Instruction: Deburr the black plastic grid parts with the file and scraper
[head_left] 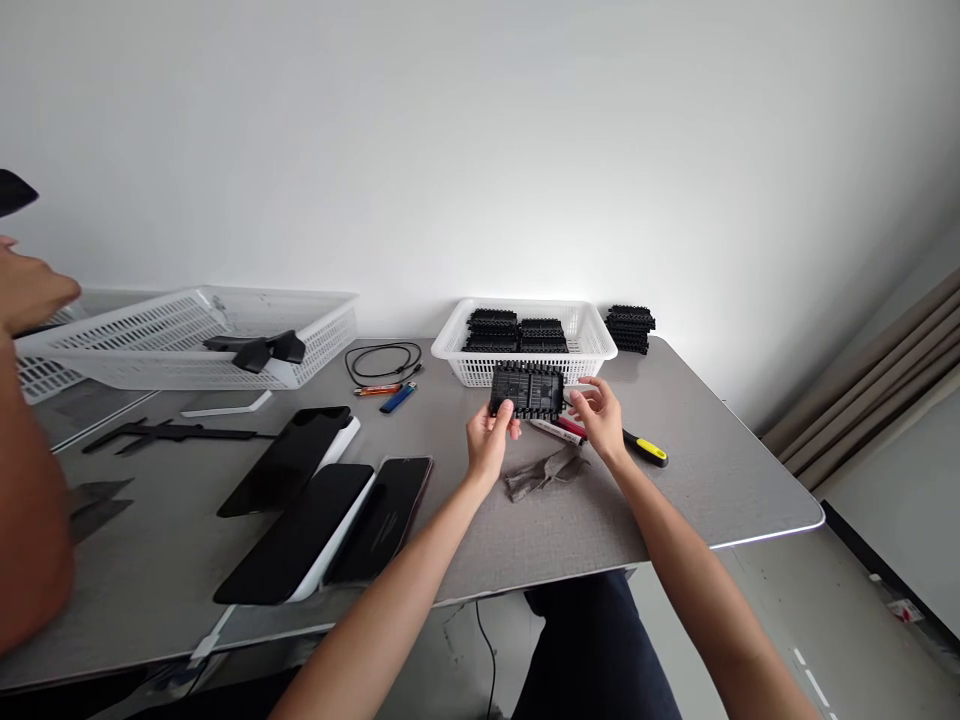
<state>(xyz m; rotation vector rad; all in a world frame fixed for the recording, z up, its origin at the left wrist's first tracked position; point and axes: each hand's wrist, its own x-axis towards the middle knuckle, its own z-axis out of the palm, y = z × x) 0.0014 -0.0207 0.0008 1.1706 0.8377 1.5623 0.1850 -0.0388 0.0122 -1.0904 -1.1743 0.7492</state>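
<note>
Just right of the frame's centre, the left hand is pinching a flat, rectangular black plastic part by its lower left, probably keeping its face visible. The right hand is hovering half-curled at its right edge; its hold I cannot tell. Toothed long edges are flanking ribbed panels.

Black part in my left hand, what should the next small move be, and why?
Perhaps pinch the right end of the black part with your right hand: your left hand grips its lower left, and the right hand is beside that other end, though contact is unclear.
</note>
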